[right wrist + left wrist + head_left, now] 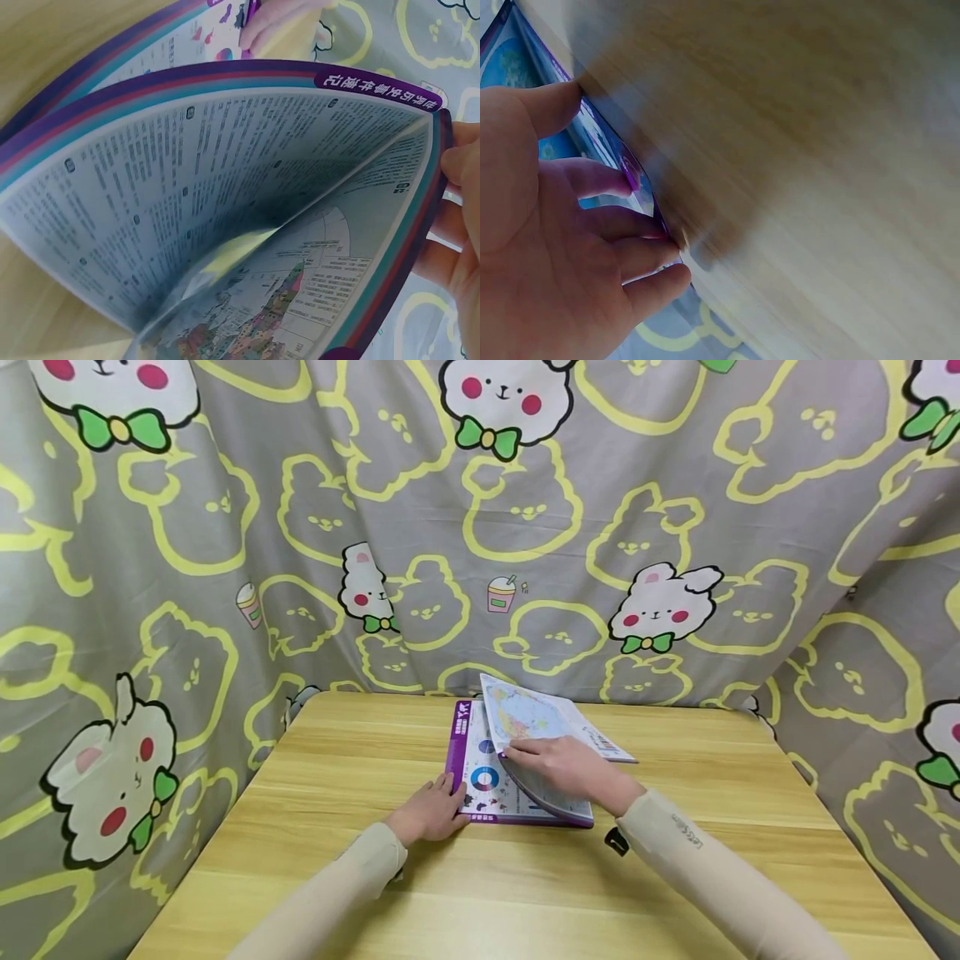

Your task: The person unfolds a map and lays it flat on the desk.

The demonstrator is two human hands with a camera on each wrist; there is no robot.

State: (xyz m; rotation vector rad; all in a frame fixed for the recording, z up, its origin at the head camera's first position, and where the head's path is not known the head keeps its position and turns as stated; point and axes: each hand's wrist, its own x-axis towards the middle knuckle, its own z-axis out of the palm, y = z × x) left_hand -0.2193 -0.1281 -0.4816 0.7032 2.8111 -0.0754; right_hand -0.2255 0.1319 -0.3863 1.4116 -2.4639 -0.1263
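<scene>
A folded map sheet (482, 810) with a purple border lies on the table, its printed charts facing up and one folded part angled to the right with a world map on it. My left hand (431, 810) rests at its lower left corner, fingers along the purple edge (630, 157). My right hand (558, 764) pinches the edge of a raised flap near the middle of the sheet. In the right wrist view the flap (225, 150) bows open, with columns of small text inside, and my right fingers (442, 259) are at its corner.
The sheet lies on a wooden table (337, 760) toward its back edge. A grey curtain (420, 527) with yellow outlines and white cartoon animals hangs behind and at both sides. A small black piece (617, 841) shows beside the right wrist.
</scene>
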